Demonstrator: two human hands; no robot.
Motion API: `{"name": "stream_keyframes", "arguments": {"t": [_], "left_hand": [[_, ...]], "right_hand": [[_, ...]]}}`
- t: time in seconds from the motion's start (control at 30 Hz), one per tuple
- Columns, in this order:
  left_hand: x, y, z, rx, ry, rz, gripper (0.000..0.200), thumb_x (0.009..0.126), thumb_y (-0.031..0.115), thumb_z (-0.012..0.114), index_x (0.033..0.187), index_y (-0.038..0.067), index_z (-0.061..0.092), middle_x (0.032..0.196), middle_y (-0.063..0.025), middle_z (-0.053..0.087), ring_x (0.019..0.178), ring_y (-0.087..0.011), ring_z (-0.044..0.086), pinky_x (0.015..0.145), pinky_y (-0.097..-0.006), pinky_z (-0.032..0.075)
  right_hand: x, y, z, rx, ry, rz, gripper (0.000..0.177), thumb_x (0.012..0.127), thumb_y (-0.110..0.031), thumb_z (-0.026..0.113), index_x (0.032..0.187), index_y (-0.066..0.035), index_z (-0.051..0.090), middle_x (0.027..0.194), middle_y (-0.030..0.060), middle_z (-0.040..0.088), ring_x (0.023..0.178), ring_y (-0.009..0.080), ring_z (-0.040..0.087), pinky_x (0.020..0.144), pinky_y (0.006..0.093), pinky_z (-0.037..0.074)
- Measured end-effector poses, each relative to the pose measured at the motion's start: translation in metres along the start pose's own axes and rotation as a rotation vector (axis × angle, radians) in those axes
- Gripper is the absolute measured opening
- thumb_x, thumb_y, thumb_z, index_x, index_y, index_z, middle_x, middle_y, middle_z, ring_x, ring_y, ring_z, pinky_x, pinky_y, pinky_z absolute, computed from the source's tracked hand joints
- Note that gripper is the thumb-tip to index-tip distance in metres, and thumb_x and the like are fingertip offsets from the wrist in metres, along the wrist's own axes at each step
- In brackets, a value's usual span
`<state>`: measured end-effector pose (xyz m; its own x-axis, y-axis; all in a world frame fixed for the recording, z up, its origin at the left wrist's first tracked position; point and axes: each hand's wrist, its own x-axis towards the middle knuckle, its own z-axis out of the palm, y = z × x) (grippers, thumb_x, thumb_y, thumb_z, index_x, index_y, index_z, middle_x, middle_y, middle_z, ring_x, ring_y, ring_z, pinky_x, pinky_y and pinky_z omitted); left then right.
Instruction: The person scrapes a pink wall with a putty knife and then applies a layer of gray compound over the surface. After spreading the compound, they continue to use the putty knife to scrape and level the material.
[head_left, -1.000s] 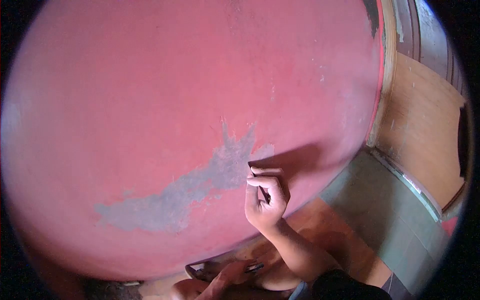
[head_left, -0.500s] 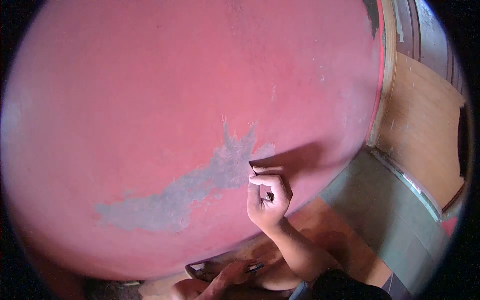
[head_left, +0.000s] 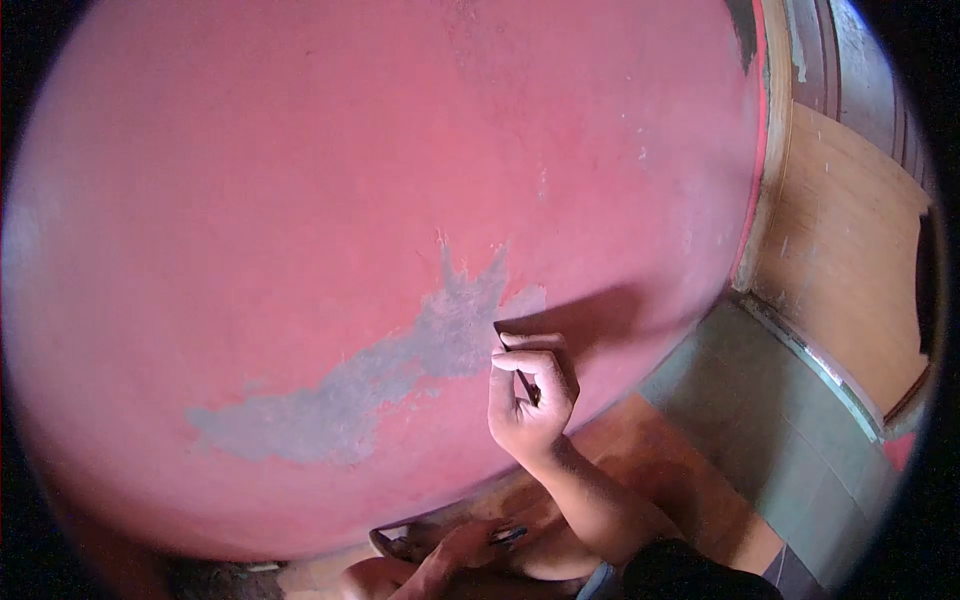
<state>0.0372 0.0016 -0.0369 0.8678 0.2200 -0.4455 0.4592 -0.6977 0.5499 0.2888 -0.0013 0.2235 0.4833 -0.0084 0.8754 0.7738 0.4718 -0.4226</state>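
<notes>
Against a red wall (head_left: 300,200), my right hand (head_left: 533,395) is closed round a thin dark tool (head_left: 527,385), whose tip meets the wall at the right end of a grey bare patch (head_left: 400,365). Flaked paint edges surround this patch. Low in the view, my left hand (head_left: 485,543) is near my bent legs, with its fingers curled at a small dark object (head_left: 510,536) that is too small to name.
Green-grey floor tiles (head_left: 780,420) and orange-brown tiles (head_left: 700,475) lie at the lower right. A wooden door panel (head_left: 845,250) in a frame stands at the right, beyond a metal threshold strip (head_left: 830,370).
My right hand has shifted very slightly left, and the dark tool now shows as a longer line inside the curled fingers. My left hand looks nearly unchanged.
</notes>
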Motion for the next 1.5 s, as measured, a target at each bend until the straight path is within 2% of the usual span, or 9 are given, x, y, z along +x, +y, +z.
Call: {"name": "stream_keyframes", "arguments": {"t": [0.07, 0.27, 0.37, 0.57, 0.67, 0.77, 0.87, 1.07, 1.5], "left_hand": [[-0.008, 0.025, -0.022, -0.009, -0.035, -0.057, 0.060, 0.102, 0.036, 0.067, 0.159, 0.019, 0.057, 0.141, -0.0199, 0.072, 0.129, -0.0410, 0.069, 0.110, -0.0497, 0.054], [0.002, -0.004, 0.002, -0.043, -0.018, 0.011, 0.065, 0.102, 0.035, 0.070, 0.164, 0.027, 0.052, 0.150, -0.0152, 0.067, 0.121, -0.0422, 0.072, 0.107, -0.0546, 0.057], [0.006, -0.025, 0.022, 0.022, 0.034, 0.047, 0.065, 0.101, 0.032, 0.069, 0.163, 0.023, 0.052, 0.149, -0.0186, 0.067, 0.124, -0.0427, 0.071, 0.108, -0.0543, 0.057], [-0.005, 0.019, -0.019, -0.016, -0.032, -0.077, 0.064, 0.102, 0.040, 0.069, 0.161, 0.020, 0.055, 0.140, -0.0216, 0.072, 0.128, -0.0408, 0.070, 0.108, -0.0503, 0.055], [-0.002, -0.009, 0.005, -0.050, 0.051, 0.012, 0.064, 0.101, 0.040, 0.069, 0.161, 0.021, 0.054, 0.140, -0.0212, 0.072, 0.127, -0.0413, 0.070, 0.108, -0.0511, 0.055], [-0.013, 0.041, -0.034, -0.042, -0.022, -0.117, 0.062, 0.102, 0.038, 0.068, 0.160, 0.021, 0.056, 0.139, -0.0209, 0.073, 0.127, -0.0420, 0.070, 0.107, -0.0520, 0.055], [0.003, -0.005, 0.005, -0.045, 0.039, 0.040, 0.061, 0.101, 0.037, 0.068, 0.158, 0.020, 0.057, 0.137, -0.0211, 0.073, 0.126, -0.0426, 0.070, 0.107, -0.0523, 0.056], [-0.006, 0.014, -0.010, -0.076, -0.017, -0.101, 0.060, 0.099, 0.034, 0.069, 0.156, 0.019, 0.059, 0.138, -0.0199, 0.073, 0.126, -0.0412, 0.070, 0.106, -0.0521, 0.056], [0.001, -0.001, 0.000, -0.069, 0.031, -0.043, 0.062, 0.102, 0.038, 0.068, 0.160, 0.019, 0.056, 0.143, -0.0179, 0.071, 0.131, -0.0401, 0.069, 0.109, -0.0500, 0.055]], "right_hand": [[0.000, 0.001, 0.000, 0.006, 0.011, 0.001, 0.022, 0.088, 0.015, 0.076, 0.096, -0.004, 0.067, 0.105, 0.0147, 0.075, 0.091, 0.0257, 0.070, 0.078, 0.0324, 0.055], [0.000, 0.001, 0.001, 0.010, 0.015, 0.012, 0.021, 0.089, 0.014, 0.077, 0.096, -0.004, 0.067, 0.105, 0.0143, 0.075, 0.090, 0.0259, 0.070, 0.077, 0.0326, 0.055], [-0.001, 0.000, 0.001, 0.009, 0.011, 0.022, 0.021, 0.089, 0.014, 0.076, 0.096, -0.004, 0.067, 0.105, 0.0144, 0.075, 0.091, 0.0258, 0.071, 0.077, 0.0328, 0.055], [0.003, 0.005, -0.001, -0.031, 0.015, -0.040, 0.021, 0.090, 0.015, 0.074, 0.097, -0.003, 0.067, 0.104, 0.0145, 0.074, 0.090, 0.0261, 0.071, 0.078, 0.0323, 0.056], [0.003, 0.015, -0.003, -0.029, 0.058, 0.000, 0.020, 0.090, 0.014, 0.074, 0.099, -0.003, 0.067, 0.103, 0.0138, 0.074, 0.091, 0.0265, 0.071, 0.079, 0.0330, 0.056], [0.005, 0.013, -0.005, -0.063, 0.052, -0.011, 0.021, 0.090, 0.014, 0.074, 0.100, -0.003, 0.067, 0.103, 0.0125, 0.074, 0.091, 0.0261, 0.072, 0.080, 0.0334, 0.056], [0.008, 0.011, -0.007, -0.113, 0.039, -0.068, 0.021, 0.090, 0.014, 0.074, 0.101, -0.003, 0.067, 0.103, 0.0120, 0.074, 0.092, 0.0259, 0.072, 0.080, 0.0334, 0.056], [0.007, 0.025, -0.009, -0.068, 0.093, 0.050, 0.021, 0.088, 0.013, 0.073, 0.100, -0.004, 0.069, 0.105, 0.0129, 0.074, 0.094, 0.0276, 0.072, 0.080, 0.0357, 0.056], [0.003, 0.001, -0.002, -0.022, 0.007, 0.019, 0.022, 0.089, 0.017, 0.071, 0.099, -0.002, 0.066, 0.103, 0.0142, 0.073, 0.094, 0.0272, 0.071, 0.083, 0.0337, 0.055]]}}
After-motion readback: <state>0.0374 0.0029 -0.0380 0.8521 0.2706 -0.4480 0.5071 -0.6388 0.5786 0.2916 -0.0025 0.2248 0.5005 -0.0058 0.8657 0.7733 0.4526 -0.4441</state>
